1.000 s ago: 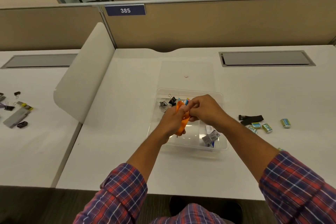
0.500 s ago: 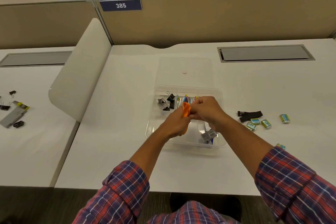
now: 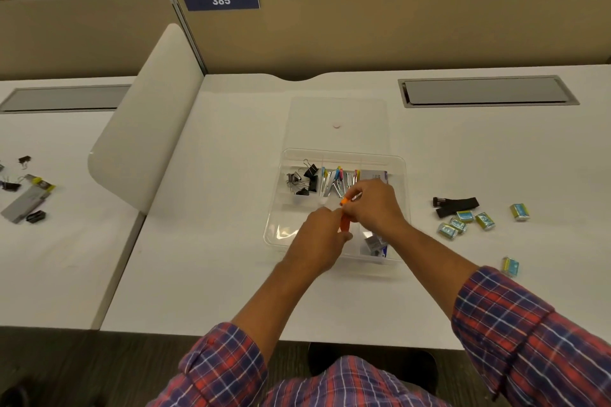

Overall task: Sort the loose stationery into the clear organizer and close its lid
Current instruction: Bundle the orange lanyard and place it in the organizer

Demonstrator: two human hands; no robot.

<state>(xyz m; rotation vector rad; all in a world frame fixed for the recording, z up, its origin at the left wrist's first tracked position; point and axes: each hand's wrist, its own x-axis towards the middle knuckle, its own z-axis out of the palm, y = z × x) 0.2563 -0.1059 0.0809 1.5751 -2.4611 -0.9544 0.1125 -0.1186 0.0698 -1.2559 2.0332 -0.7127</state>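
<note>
The clear organizer (image 3: 401, 195) lies open on the white desk, its clear lid (image 3: 337, 119) flat behind it. Both hands hover over its middle. My left hand (image 3: 319, 241) grips the body of an orange tool (image 3: 345, 223), and my right hand (image 3: 375, 205) pinches its far end. The back compartments hold black binder clips (image 3: 302, 180), coloured clips (image 3: 337, 180) and a small box. A grey item (image 3: 375, 244) lies in the front right compartment. Small blue-green erasers (image 3: 463, 221) and a black strap (image 3: 456, 205) lie loose to the right.
A white curved divider (image 3: 145, 119) stands at the left of the desk. Beyond it, on the neighbouring desk, lie more binder clips and a grey stapler-like item (image 3: 24, 203). A tan partition runs along the back, with a grey cable hatch (image 3: 486, 91) at right.
Both hands have stayed together on the orange tool over the organizer. Less of the tool shows now, as the left hand covers more of it.
</note>
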